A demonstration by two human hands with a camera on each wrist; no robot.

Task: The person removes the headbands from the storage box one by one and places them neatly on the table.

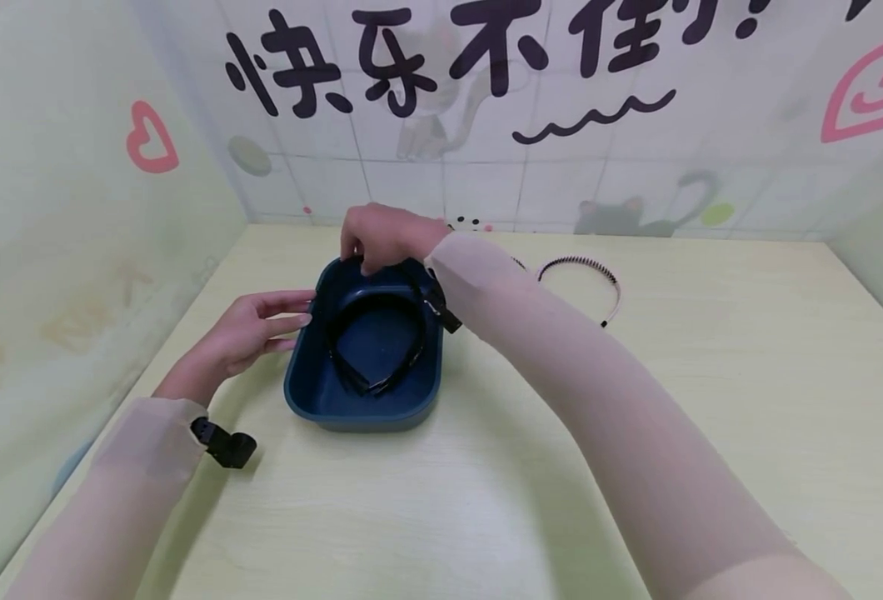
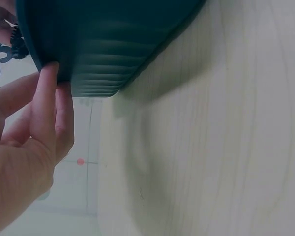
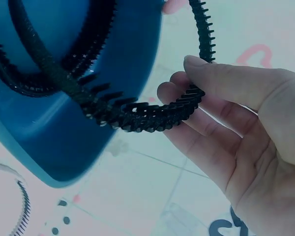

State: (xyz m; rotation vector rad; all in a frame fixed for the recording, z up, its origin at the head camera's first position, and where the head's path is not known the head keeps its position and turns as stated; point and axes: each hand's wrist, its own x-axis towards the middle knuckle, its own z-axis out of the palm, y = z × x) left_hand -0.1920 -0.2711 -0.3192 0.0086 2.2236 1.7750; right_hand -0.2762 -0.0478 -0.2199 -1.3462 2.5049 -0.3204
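Note:
A blue plastic basin stands left of centre on the table. My right hand is over its far end and, in the right wrist view, pinches a black toothed headband between thumb and fingers. Part of that headband reaches over the inside of the basin. Below it, another black headband lies in the basin. Beside the basin's left wall is my left hand, its fingers fairly straight. In the left wrist view the fingertips touch the wall near the rim.
A light-coloured headband with dark teeth lies on the table right of the basin, partly hidden behind my right forearm. A printed cloth wall rises along the back edge, and another wall stands close on the left.

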